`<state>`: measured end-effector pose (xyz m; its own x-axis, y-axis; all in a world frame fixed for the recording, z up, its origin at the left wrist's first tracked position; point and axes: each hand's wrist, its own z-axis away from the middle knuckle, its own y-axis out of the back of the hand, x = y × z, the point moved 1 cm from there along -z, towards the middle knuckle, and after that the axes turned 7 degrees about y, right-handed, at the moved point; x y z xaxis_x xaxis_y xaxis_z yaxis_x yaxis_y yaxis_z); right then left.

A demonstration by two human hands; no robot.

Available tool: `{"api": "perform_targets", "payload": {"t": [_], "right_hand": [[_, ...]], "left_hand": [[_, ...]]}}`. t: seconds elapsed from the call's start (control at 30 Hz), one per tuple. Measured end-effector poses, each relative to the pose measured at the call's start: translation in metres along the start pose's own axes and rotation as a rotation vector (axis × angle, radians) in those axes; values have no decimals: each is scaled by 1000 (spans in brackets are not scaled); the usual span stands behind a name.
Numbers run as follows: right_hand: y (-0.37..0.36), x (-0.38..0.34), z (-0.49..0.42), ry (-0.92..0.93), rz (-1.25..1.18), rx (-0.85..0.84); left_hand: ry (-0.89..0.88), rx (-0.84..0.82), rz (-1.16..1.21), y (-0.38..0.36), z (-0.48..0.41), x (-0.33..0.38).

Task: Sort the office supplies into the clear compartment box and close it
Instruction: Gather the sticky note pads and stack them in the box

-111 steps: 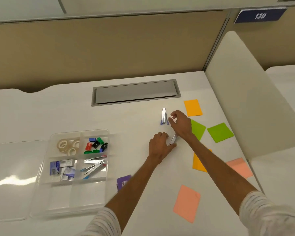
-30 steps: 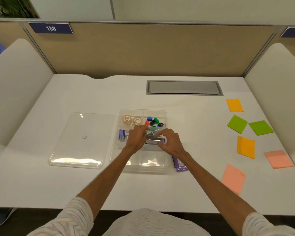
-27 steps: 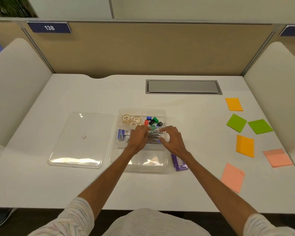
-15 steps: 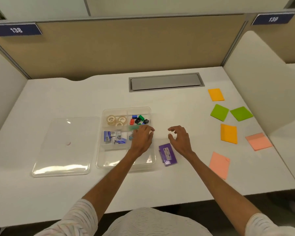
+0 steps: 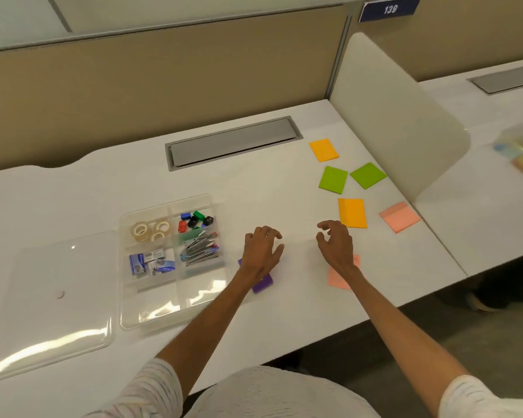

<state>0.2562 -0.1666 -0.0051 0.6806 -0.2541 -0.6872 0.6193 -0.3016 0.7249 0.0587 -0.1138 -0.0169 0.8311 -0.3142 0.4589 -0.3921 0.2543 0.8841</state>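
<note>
**Empty hands, notes within reach**

Left hand [image 5: 263, 251] and right hand [image 5: 335, 245] both empty, palms down, fingers loosely curled and apart, low over the surface [image 5: 254, 182]; touching it or not, cannot tell. Purple pad [image 5: 263, 285] half hidden under the left wrist. Pink note [image 5: 337, 280] partly hidden under the right wrist, so long axis unclear. Orange note [image 5: 352, 212] just beyond the right fingertips, lying flat, long axis running roughly away from the body. Green notes [image 5: 332, 179] farther out beyond the right hand. Box [image 5: 169, 318] left of the left hand, open, with its lid [image 5: 52, 297] flat farther left.

Likely light, thin and bendy, with low edges hard to catch on a smooth top. Best taken by lifting one edge with a fingertip, then pinching across the short sides. Not fragile, but easily creased by a hard grip.
</note>
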Motion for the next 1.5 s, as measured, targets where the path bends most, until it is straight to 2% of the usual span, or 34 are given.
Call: {"api": "perform_targets", "payload": {"t": [0.23,0.53,0.77,1.2,1.5], "right_hand": [[49,51,-14,-148,61,34],[74,85,-52,-172,116,-137],[75,99,-79,-156,173,-277],[72,96,-117,-79,368,-673],[68,88,-110,-56,487,-658]], "left_hand": [[-68,-156,9,-37,-12,61],[-70,-401,-76,-77,-21,112],[-95,-441,-197,-92,-24,115],[74,-425,-156,-86,-36,128],[172,-456,-127,-82,-36,117]]}}
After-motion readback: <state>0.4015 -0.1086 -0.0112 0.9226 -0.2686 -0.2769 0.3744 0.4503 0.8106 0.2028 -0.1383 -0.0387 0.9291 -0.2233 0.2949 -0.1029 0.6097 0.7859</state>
